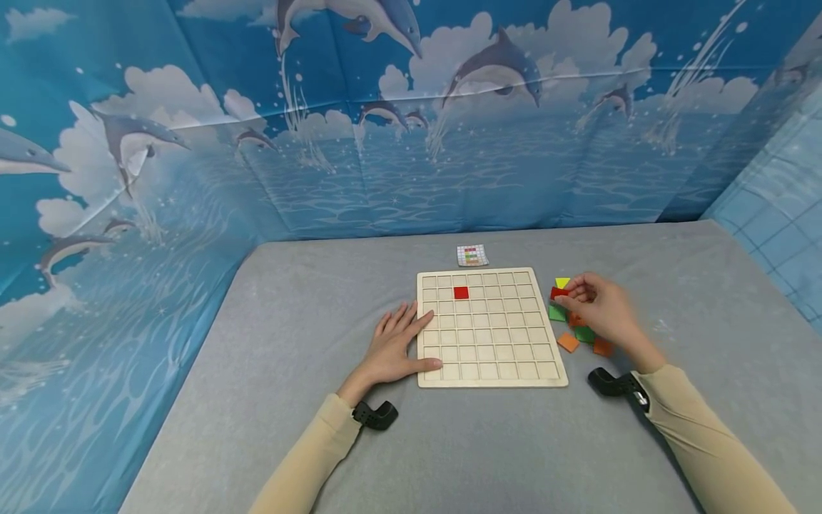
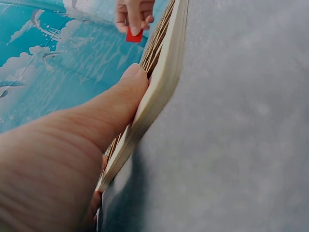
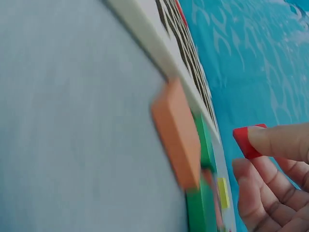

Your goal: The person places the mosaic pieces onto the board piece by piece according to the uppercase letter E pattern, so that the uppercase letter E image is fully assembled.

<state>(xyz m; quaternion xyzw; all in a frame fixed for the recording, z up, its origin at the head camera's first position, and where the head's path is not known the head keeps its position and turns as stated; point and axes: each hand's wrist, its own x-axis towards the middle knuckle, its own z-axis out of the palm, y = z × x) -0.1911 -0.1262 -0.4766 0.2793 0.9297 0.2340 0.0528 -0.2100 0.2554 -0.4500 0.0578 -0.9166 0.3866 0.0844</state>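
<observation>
A wooden grid board (image 1: 494, 335) lies on the table with a red square tile (image 1: 461, 293) in one of its upper cells. My left hand (image 1: 388, 355) rests at the board's left edge, fingers spread, the thumb lying over the rim in the left wrist view. Beyond the right edge, my right hand (image 1: 606, 311) pinches another red tile (image 3: 243, 141) between thumb and fingers, raised above the loose tiles. Below it are orange tiles (image 1: 568, 343), green tiles (image 1: 556, 313) and a yellow tile (image 1: 562, 283), some partly hidden by the hand.
A small card (image 1: 472, 255) with a coloured grid pattern lies behind the board. Grey cloth covers the table (image 1: 308, 314). A dolphin-printed curtain (image 1: 411, 164) hangs along the back and left side. Each wrist wears a black camera mount (image 1: 376, 415).
</observation>
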